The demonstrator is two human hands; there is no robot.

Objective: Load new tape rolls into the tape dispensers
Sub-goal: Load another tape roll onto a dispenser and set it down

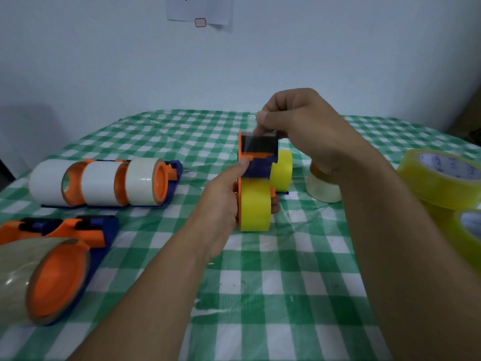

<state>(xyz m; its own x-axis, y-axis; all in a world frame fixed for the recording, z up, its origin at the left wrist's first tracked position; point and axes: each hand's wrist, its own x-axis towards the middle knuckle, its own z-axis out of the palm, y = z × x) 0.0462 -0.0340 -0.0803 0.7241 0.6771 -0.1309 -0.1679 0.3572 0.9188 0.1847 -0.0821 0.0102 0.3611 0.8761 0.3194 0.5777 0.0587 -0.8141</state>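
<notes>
An orange and blue tape dispenser (256, 158) with a yellow tape roll (255, 204) on it is held upright above the table's middle. My left hand (221, 199) grips its lower body beside the roll, thumb on the orange edge. My right hand (296, 121) pinches the clear tape end at the dispenser's top, over the black cutter part. A second yellow roll (282, 170) on another dispenser stands just behind.
A row of loaded dispensers with whitish rolls (104, 182) lies at the left; more orange and blue dispensers (59, 246) sit at the near left. Loose yellow rolls (442, 181) lie at the right, a pale roll (322, 190) behind my right wrist. Green checked tablecloth (260, 295) covers the table.
</notes>
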